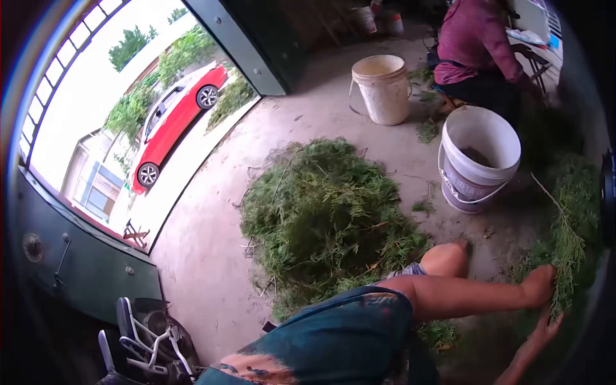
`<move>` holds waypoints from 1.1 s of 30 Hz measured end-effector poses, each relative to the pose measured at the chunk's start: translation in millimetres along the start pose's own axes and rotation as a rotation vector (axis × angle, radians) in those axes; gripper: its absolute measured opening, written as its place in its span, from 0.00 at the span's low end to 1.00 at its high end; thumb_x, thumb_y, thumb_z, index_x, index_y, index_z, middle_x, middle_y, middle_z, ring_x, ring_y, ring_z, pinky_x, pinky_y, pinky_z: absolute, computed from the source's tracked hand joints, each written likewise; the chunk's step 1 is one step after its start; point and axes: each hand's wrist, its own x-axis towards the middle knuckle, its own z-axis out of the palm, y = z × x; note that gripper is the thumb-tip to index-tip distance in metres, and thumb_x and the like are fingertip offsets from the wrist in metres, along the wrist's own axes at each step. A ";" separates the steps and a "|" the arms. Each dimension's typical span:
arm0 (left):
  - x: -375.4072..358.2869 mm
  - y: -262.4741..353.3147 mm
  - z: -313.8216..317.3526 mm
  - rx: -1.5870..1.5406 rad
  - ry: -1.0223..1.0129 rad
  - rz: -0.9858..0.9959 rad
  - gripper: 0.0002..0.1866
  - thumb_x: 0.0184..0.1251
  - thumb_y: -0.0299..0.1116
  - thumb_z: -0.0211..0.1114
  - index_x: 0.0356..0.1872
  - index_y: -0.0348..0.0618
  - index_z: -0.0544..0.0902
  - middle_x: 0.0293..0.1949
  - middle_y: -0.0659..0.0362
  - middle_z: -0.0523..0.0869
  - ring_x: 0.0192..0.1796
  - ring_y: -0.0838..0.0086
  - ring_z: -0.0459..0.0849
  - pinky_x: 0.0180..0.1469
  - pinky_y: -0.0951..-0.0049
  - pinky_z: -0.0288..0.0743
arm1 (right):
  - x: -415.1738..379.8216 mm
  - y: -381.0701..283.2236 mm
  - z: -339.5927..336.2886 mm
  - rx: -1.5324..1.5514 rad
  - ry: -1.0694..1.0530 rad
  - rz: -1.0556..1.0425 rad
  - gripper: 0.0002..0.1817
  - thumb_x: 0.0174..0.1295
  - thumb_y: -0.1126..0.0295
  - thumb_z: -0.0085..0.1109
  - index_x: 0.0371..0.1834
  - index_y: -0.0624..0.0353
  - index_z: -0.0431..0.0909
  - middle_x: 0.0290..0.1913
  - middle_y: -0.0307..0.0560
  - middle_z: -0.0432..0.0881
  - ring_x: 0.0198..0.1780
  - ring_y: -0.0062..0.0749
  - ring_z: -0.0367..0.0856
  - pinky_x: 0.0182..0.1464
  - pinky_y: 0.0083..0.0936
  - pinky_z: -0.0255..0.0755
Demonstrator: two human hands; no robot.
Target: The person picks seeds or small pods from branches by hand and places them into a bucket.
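A long leafy evergreen sprig [568, 247] stands at the right, its thin bare stem pointing up and back. My left hand [538, 286] is closed around the sprig's lower part. Just below, my right hand [545, 330] has its fingers and thumb on either side of the sprig's leafy lower end, seemingly pinching it; shadow hides part of the grip. More green cuttings [577, 186] lie in the dark behind and beneath both hands. A large heap of evergreen branches [324, 221] covers the floor beside my bent knee.
A white bucket [452, 189] with some dark material inside stands beyond my knee. Farther back are another bucket [388, 106] and a seated person in a maroon top [471, 45]. A metal-framed object [154, 340] is at lower left. Outside the doorway, a red car [170, 131] is parked.
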 end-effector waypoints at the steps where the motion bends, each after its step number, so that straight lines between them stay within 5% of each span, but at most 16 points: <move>1: -0.2 -4.3 -10.2 -0.010 0.014 -0.008 0.13 0.46 0.23 0.57 0.36 0.31 0.77 0.35 0.38 0.80 0.41 0.48 0.80 0.42 0.59 0.75 | 1.9 -1.5 7.6 -0.250 -0.032 -0.066 0.22 0.61 0.69 0.55 0.58 0.68 0.65 0.54 0.49 0.73 0.52 0.30 0.72 0.55 0.25 0.64; 4: -8.5 -11.1 -37.3 -0.191 0.067 -0.120 0.12 0.47 0.24 0.59 0.35 0.31 0.77 0.35 0.40 0.80 0.40 0.52 0.81 0.41 0.61 0.74 | -17.8 -12.5 39.9 -0.592 -0.080 -0.221 0.24 0.61 0.66 0.56 0.57 0.68 0.65 0.52 0.54 0.74 0.51 0.34 0.74 0.52 0.28 0.67; 7: -4.6 -39.2 -43.0 -0.348 0.036 0.079 0.12 0.49 0.26 0.59 0.36 0.32 0.77 0.35 0.43 0.81 0.39 0.55 0.82 0.39 0.62 0.74 | -14.9 6.5 53.1 -0.611 -0.098 -0.337 0.22 0.61 0.67 0.56 0.55 0.69 0.67 0.50 0.57 0.75 0.50 0.37 0.75 0.53 0.30 0.66; 9: -1.7 -53.7 -35.2 -0.280 0.060 -0.013 0.12 0.50 0.26 0.58 0.37 0.32 0.77 0.36 0.43 0.81 0.38 0.55 0.81 0.40 0.62 0.73 | -13.4 14.2 58.5 -0.669 -0.116 -0.308 0.21 0.61 0.69 0.55 0.55 0.70 0.67 0.51 0.56 0.75 0.50 0.39 0.75 0.54 0.29 0.67; 12: 0.0 -70.0 -21.1 -0.218 0.105 -0.125 0.12 0.53 0.28 0.54 0.38 0.33 0.76 0.38 0.44 0.80 0.39 0.56 0.79 0.42 0.62 0.71 | -1.0 36.9 60.7 -0.460 -0.213 -0.312 0.21 0.61 0.73 0.53 0.56 0.71 0.65 0.52 0.55 0.74 0.52 0.35 0.74 0.55 0.28 0.66; 14: 1.5 -75.0 -13.5 -0.231 0.141 -0.149 0.13 0.57 0.31 0.50 0.38 0.33 0.75 0.39 0.44 0.80 0.41 0.58 0.76 0.45 0.62 0.68 | 19.8 75.9 46.8 -0.249 -0.243 -0.116 0.21 0.61 0.74 0.52 0.57 0.72 0.64 0.53 0.55 0.72 0.52 0.36 0.73 0.55 0.28 0.66; 17: 4.3 -83.0 1.7 -0.245 0.175 -0.174 0.14 0.61 0.34 0.45 0.38 0.33 0.74 0.40 0.44 0.79 0.43 0.60 0.74 0.48 0.62 0.65 | 19.6 54.6 55.6 -0.075 -0.292 -0.089 0.20 0.63 0.74 0.48 0.56 0.72 0.65 0.54 0.52 0.73 0.52 0.35 0.73 0.56 0.29 0.64; 19: 7.3 -90.9 11.9 -0.950 0.294 -0.205 0.18 0.65 0.37 0.39 0.38 0.35 0.74 0.37 0.49 0.78 0.42 0.63 0.72 0.50 0.63 0.63 | -2.6 16.0 80.0 -0.033 -0.226 -0.123 0.20 0.63 0.71 0.47 0.56 0.70 0.65 0.51 0.49 0.74 0.47 0.30 0.74 0.51 0.25 0.66; 21: 6.3 -90.9 9.6 -0.884 0.357 -0.283 0.19 0.65 0.39 0.38 0.37 0.35 0.74 0.37 0.51 0.77 0.42 0.65 0.71 0.51 0.64 0.63 | -9.7 -0.6 81.8 0.011 -0.161 -0.161 0.20 0.63 0.68 0.47 0.56 0.69 0.65 0.48 0.46 0.74 0.41 0.26 0.75 0.45 0.22 0.69; 23: 8.6 -91.2 3.4 -0.816 0.421 -0.355 0.20 0.66 0.40 0.37 0.37 0.36 0.73 0.37 0.53 0.77 0.41 0.66 0.70 0.52 0.64 0.62 | -7.3 -8.3 71.3 0.094 -0.240 0.195 0.23 0.62 0.61 0.48 0.57 0.62 0.66 0.40 0.38 0.73 0.27 0.15 0.66 0.27 0.12 0.62; 27: 19.6 -98.5 -11.5 -0.529 0.285 -0.135 0.13 0.61 0.31 0.47 0.38 0.32 0.75 0.36 0.47 0.80 0.39 0.62 0.77 0.45 0.62 0.68 | -17.9 -21.8 90.0 0.309 -0.160 0.272 0.27 0.61 0.54 0.45 0.60 0.59 0.65 0.50 0.41 0.71 0.19 0.12 0.49 0.19 0.11 0.43; 33: 18.2 -94.6 -8.8 -0.358 0.322 -0.158 0.12 0.54 0.25 0.55 0.40 0.30 0.76 0.35 0.41 0.80 0.41 0.52 0.79 0.43 0.60 0.72 | -6.9 -13.3 79.0 0.071 -0.065 0.253 0.27 0.61 0.57 0.48 0.61 0.59 0.65 0.52 0.40 0.70 0.25 0.12 0.59 0.22 0.09 0.49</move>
